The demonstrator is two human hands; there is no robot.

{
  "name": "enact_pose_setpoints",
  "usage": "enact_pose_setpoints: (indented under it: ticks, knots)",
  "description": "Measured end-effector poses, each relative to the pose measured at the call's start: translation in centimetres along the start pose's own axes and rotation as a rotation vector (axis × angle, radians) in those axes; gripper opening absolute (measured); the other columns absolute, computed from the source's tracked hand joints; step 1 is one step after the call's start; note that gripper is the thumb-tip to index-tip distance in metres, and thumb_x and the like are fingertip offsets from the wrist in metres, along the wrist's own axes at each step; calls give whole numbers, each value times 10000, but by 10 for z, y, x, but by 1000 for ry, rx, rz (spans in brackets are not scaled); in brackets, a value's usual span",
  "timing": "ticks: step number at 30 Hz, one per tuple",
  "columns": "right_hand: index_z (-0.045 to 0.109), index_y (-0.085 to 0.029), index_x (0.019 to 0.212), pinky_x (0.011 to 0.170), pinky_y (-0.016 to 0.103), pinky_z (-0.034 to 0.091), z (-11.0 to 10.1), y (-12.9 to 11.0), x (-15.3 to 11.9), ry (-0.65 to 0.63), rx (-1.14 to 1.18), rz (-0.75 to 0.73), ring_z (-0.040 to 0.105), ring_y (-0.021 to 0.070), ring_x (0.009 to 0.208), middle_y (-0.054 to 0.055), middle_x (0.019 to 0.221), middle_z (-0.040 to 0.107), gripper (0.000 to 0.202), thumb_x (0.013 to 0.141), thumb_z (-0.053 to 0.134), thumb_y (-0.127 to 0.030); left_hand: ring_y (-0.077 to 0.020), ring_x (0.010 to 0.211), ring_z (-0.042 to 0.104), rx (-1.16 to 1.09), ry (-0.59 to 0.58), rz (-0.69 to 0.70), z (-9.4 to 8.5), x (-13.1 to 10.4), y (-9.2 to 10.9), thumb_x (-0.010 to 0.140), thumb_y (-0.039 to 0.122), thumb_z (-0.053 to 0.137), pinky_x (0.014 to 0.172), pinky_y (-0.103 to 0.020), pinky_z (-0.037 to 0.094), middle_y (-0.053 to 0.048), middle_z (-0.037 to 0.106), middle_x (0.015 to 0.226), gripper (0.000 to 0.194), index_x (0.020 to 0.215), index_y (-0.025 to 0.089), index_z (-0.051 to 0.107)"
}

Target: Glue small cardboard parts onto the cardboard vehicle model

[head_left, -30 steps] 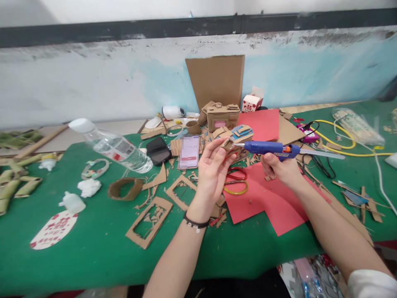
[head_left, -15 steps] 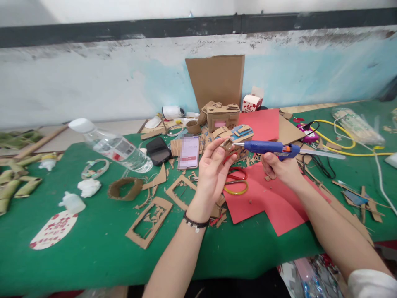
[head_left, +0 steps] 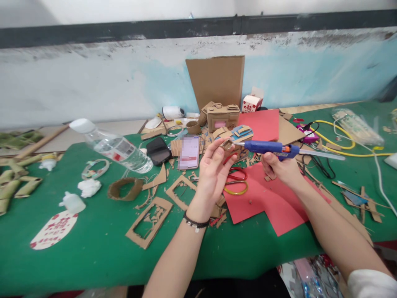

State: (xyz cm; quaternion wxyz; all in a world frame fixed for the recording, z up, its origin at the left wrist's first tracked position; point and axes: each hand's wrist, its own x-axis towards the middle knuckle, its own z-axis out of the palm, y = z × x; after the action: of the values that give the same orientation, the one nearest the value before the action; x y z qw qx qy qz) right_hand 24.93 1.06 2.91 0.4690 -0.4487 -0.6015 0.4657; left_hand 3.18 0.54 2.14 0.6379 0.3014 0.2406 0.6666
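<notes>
Between the fingers of my left hand [head_left: 214,167] is a small cardboard piece [head_left: 228,144], hollow on the side that shows. My right hand [head_left: 281,169] grips a blue glue gun [head_left: 263,147], a clear glue stick [head_left: 322,154] jutting from its back end. The gun's metal nozzle points left and is at the cardboard piece; whether it touches I cannot tell. Below the hands lie scissors [head_left: 236,188] with red and yellow handles, partly over red paper [head_left: 263,198]. A cardboard camera model [head_left: 223,117] stands behind my left hand.
A water bottle [head_left: 116,145], a black phone [head_left: 158,150] and a lit phone [head_left: 190,151] are left of centre. Cut cardboard frames [head_left: 149,223] and scraps lie in front of them. On the right run yellow cable [head_left: 353,142] and white cord [head_left: 380,178]. Cardboard [head_left: 217,80] leans on the wall.
</notes>
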Motion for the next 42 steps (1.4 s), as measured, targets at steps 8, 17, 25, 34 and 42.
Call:
enact_pose_setpoints:
  ticks: [8,17,25,34,42]
  knots:
    - [670,-221,694,372,277,375,1,-1,1,70,37,-16,444,112,367,-27,454,526,693,826,764,-895,-179,1159,784,3,-1,1,1,-1,2,833,388,997,929,-264,647,-2,816,1274,363,1140,308,822]
    - [757,-251,1060,636,320,588,-3,-4,1,6,-16,-80,655,167,656,23,859,753,438,971,767,-680,-207,1198,775,77,20,30,0,0,1,821,426,1002,973,-297,637,-35,797,1313,428,1153,274,779]
    - [745,-273,1138,785,365,648,2,-1,-1,-26,48,-91,750,228,878,47,1005,777,441,966,772,-678,-138,1032,803,20,58,46,2,0,1,772,383,1043,946,-260,639,18,837,1092,386,1023,251,782]
    - [677,-243,776,466,312,435,0,-1,-5,-66,40,-93,545,150,495,11,634,664,610,887,754,-837,-167,1099,812,56,47,48,1,-1,1,794,433,1024,1014,-308,628,-2,846,1141,404,1056,262,768]
    - [608,-244,664,436,302,381,1,1,-5,-67,73,-52,524,142,455,-7,535,581,648,859,782,-837,-169,1076,809,108,29,94,0,-1,-2,792,430,1025,976,-303,645,-3,836,1168,395,1052,262,780]
